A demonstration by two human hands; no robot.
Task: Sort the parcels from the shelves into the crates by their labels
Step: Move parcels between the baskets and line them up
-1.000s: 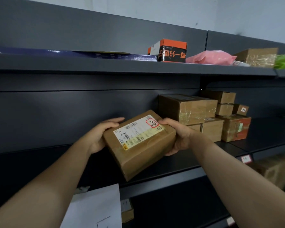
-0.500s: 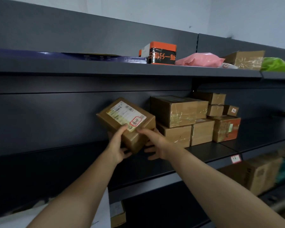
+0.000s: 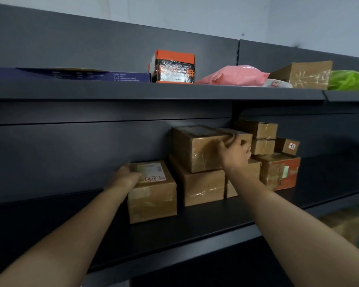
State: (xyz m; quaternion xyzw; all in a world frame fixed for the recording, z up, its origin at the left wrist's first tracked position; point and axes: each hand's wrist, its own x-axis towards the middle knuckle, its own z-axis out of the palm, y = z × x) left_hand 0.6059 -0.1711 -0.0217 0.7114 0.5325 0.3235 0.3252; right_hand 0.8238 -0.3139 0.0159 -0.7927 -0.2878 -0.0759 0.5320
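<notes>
Cardboard, brown and wrapped in shiny tape, made up nearly every parcel on the middle shelf (image 3: 205, 230). Largest was the big taped box (image 3: 197, 149) on top of the stack, at about one o'clock from the frame centre. The right hand (image 3: 235, 152) lay on its front right corner with fingers spread, touching and not yet closing. This box looked stiff and probably rather heavy; the tape could be slippery, so I would judge two hands at opposite bottom edges safer than one at a corner. Smaller was the labelled box (image 3: 152, 191) standing alone at six o'clock from the centre, just beside the stack. The left hand (image 3: 124, 178) rested flat on its upper left edge, fingers together, gripping nothing. It seemed light and rigid, easy to take by its two sides.
</notes>
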